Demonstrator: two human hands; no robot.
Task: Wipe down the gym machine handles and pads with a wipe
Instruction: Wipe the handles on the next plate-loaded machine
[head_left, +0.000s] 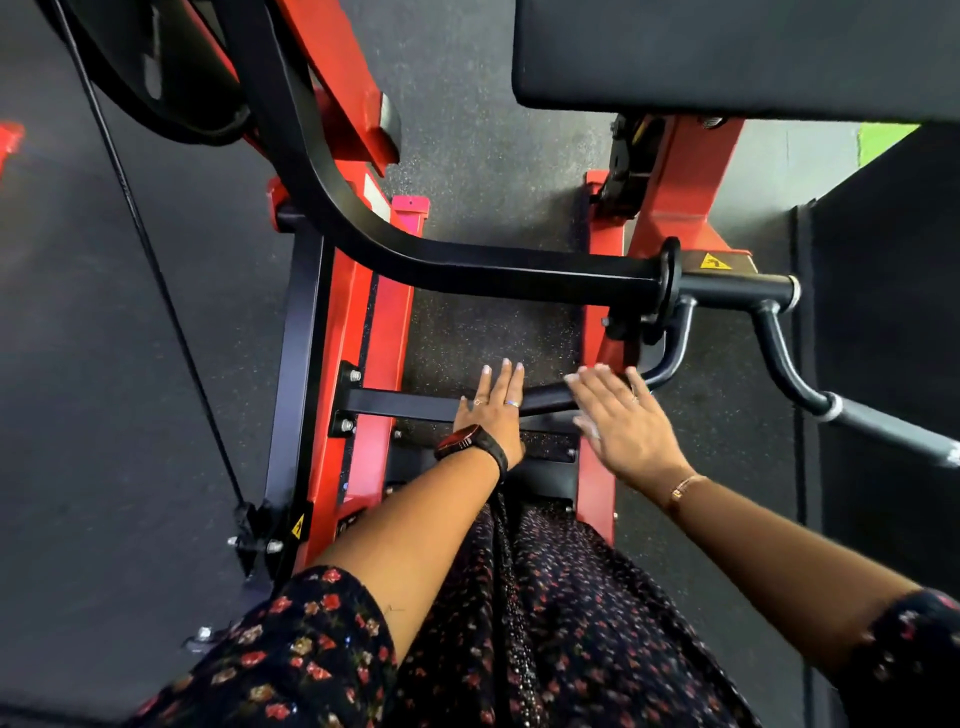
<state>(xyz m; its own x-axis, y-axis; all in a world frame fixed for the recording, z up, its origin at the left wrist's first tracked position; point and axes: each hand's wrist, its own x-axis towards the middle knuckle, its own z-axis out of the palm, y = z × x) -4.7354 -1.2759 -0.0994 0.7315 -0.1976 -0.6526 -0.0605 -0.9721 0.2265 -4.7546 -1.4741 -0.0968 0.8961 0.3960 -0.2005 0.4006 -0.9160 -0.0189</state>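
Dark speckled rubber floor (488, 156) fills the middle and left of the frame. A black weight plate (156, 67) sits in the upper left corner. From there a thin black cable (156, 260) runs diagonally down to a bolted bracket (254, 535) at the lower left. One yellow warning sticker (715, 261) shows at centre right, a second sticker (297, 527) at lower left. A bright green patch (880, 143) lies at the upper right. Dark floral fabric (571, 623) covers the bottom.

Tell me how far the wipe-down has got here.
Nothing reads as done: no surface looks wet. In hand: left hand and right hand are both open over the low handle, and no wipe shows, though the right is blurred. To do: that handle, the side handle and the pad.
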